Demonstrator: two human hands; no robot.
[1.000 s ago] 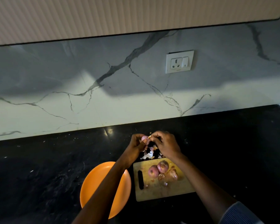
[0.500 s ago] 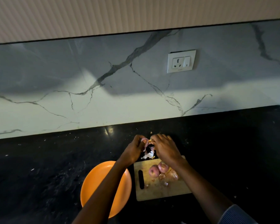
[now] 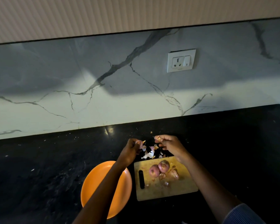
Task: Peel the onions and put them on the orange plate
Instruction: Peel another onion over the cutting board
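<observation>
Hands work above a dark tabletop (image 3: 39, 167). Left hand (image 3: 130, 150) curls its grip around a small pinkish onion (image 3: 138, 142). Right hand (image 3: 170, 145) pinches a scrap of papery skin (image 3: 158, 139), held apart from the onion. Loose peelings (image 3: 149, 153) lie between and below the hands. Orange plate (image 3: 94, 188) sits bare under the left forearm. Just beside it, a wooden cutting board (image 3: 181, 191) carries three unpeeled onions (image 3: 158, 169) and skin scraps.

A white wall socket (image 3: 181, 60) sits in the veined marble backsplash (image 3: 103, 88) above the black table (image 3: 39, 167), under a ribbed beige cabinet (image 3: 103, 13).
</observation>
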